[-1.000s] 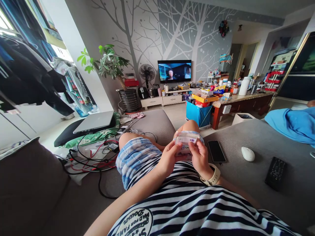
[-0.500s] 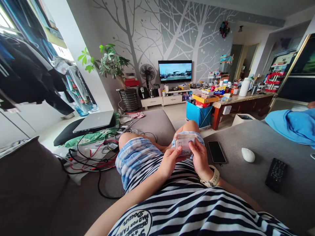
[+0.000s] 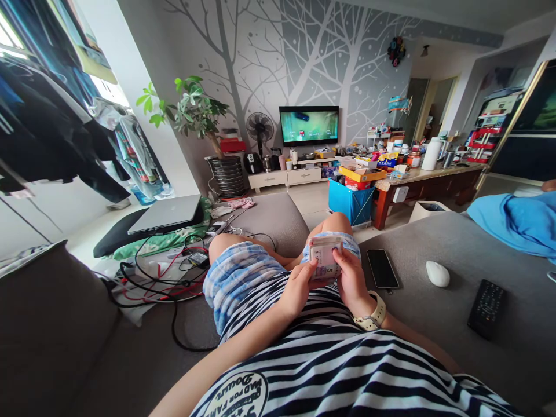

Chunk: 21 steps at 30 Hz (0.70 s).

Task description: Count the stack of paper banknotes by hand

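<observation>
Above my lap is a stack of pale, pinkish cards [image 3: 324,260], printed with a 5 and some purple, much like banknotes. My left hand [image 3: 299,289] grips its near left side, the thumb along the edge. My right hand [image 3: 351,277] closes on the right side, its thumb lying over the top face. The stack tilts up toward me, and several layers show along its far edge. The fingers beneath it are mostly hidden. A phone [image 3: 383,269] with a dark screen lies on the sofa, right of my right hand.
On the grey sofa [image 3: 417,324] to the right are a white mouse [image 3: 438,274], a black remote [image 3: 487,308] and blue cloth [image 3: 516,223]. Tangled cables [image 3: 163,284] and a closed laptop [image 3: 167,214] lie left. A cluttered table [image 3: 417,176] and blue bin [image 3: 350,202] stand ahead.
My left thumb has slid slightly left, toward the edge of the stack, so more of the top card's print shows. The right hand has barely moved. The television picture has changed.
</observation>
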### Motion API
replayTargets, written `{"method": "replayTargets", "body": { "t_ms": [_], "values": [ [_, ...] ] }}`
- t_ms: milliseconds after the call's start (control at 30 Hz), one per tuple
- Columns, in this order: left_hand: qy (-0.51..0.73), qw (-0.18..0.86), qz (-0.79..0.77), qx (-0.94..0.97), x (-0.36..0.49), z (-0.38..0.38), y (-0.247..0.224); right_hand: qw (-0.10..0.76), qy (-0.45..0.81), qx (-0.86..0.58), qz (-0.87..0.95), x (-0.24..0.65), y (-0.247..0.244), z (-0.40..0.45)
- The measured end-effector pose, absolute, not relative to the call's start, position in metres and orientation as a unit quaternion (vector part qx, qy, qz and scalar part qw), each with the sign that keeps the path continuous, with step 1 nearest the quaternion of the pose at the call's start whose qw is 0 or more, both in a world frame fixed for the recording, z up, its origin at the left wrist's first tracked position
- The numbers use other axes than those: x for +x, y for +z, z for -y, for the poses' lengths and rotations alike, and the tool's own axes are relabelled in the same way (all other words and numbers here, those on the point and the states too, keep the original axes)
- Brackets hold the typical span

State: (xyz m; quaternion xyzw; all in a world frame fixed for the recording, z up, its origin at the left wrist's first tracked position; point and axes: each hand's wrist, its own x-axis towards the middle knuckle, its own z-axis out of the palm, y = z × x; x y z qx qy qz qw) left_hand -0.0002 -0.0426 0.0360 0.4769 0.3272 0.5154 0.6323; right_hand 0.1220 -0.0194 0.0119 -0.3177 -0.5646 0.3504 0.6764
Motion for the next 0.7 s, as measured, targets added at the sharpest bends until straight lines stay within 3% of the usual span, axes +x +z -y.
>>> {"method": "replayTargets", "body": {
  "t_ms": [367,567,700],
  "values": [
    [0.564,0.618,-0.347,0.424,0.0,0.035,0.027,0.631,0.259,-0.353,0.641,0.123,0.012,0.02],
    [0.609,0.638,-0.35,0.316,-0.003,0.029,0.031,0.52,0.156,-0.371,0.753,0.121,0.016,0.03],
    [0.605,0.646,-0.348,0.309,-0.004,0.029,0.033,0.542,0.14,-0.38,0.736,0.122,0.017,0.029]
  ]
}}
